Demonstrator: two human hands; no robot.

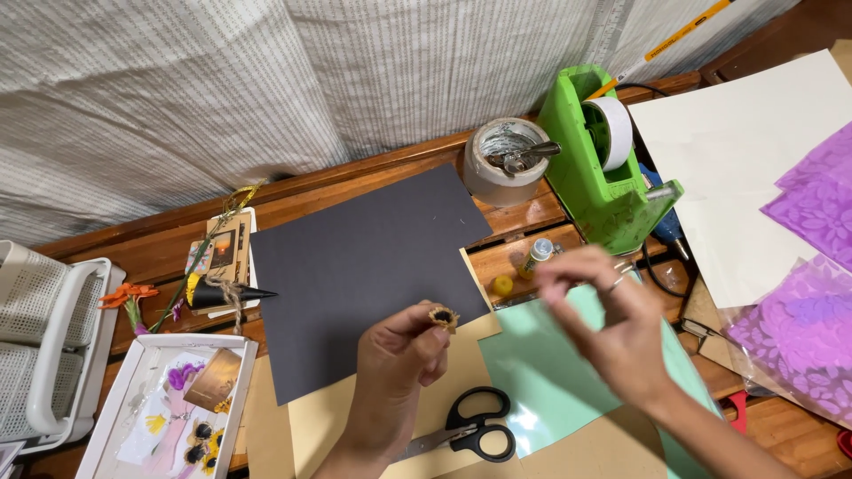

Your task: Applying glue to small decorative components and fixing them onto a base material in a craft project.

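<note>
Left hand pinching small dried sunflower head between thumb and fingertips above edge of dark grey card sheet, right hand blurred just beside it over pale green sheet, fingers loosely spread, holding nothing; black-handled scissors lying below.

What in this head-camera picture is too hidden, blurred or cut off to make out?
- Right hand: motion-blurred, so its fingertips' grip is unclear.
- Small sunflower piece: mostly hidden by the left hand pinching it.
- Scissors: blades partly behind the left wrist.
- Purple patterned sheets: cut off by the right edge.
- White tray: its lower part runs past the bottom edge.
</note>
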